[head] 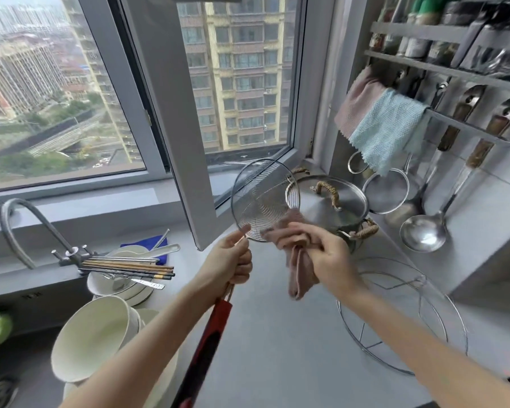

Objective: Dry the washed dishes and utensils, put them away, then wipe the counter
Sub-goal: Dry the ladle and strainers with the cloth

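My left hand (228, 265) grips the wire shaft of a round wire skimmer (261, 198) just above its red and black handle (209, 343), holding the mesh head upright over the counter. My right hand (327, 254) holds a bunched pink cloth (299, 260) against the lower right edge of the skimmer's head. White bowls (97, 337) are stacked at the lower left. Chopsticks (127, 267) and spoons lie across more bowls behind them.
A steel pot with lid (340, 206) sits at the back right. A wire steaming rack (395, 322) lies on the grey counter (277, 334). A ladle (423, 235), strainers and cloths (386, 131) hang from the wall rack. The faucet (27, 228) stands at left; an open window sash (171, 113) juts inward.
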### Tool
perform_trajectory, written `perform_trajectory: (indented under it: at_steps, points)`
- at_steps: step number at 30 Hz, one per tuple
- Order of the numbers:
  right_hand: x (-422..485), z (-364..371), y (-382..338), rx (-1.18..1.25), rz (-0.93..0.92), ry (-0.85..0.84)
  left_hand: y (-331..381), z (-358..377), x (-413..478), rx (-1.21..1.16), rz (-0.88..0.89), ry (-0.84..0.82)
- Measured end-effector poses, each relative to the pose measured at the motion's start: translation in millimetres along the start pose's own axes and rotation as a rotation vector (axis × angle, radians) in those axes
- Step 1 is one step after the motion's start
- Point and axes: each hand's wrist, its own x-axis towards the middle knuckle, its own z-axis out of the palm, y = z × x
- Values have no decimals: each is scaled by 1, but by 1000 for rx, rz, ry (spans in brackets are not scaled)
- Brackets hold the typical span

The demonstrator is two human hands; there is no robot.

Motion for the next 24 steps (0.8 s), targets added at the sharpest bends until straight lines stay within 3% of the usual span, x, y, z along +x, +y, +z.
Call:
perform_trajectory:
  at_steps: [2,3,5,8,15,18,21,24]
  points:
    - [5,1,-3,401,271,256,-6,5,2,8,54,47]
    - [11,3,-3,563,391,305,-9,9,3,15,71,59]
    - [20,14,-4,823,543,288,-13,20,2,48,90,76]
    - [29,28,-10,964,586,218,-19,32,2,103,84,54]
    - [46,35,-28,811,626,374,-1,29,-4,338,-43,-119]
    - [45,24,-30,548,512,383,22,8,-8,350,12,-35]
    - [42,16,-39,315,372,239,44,7,-5,308,85,39]
    - [32,19,-47,321,376,101,50,17,7,306,198,259]
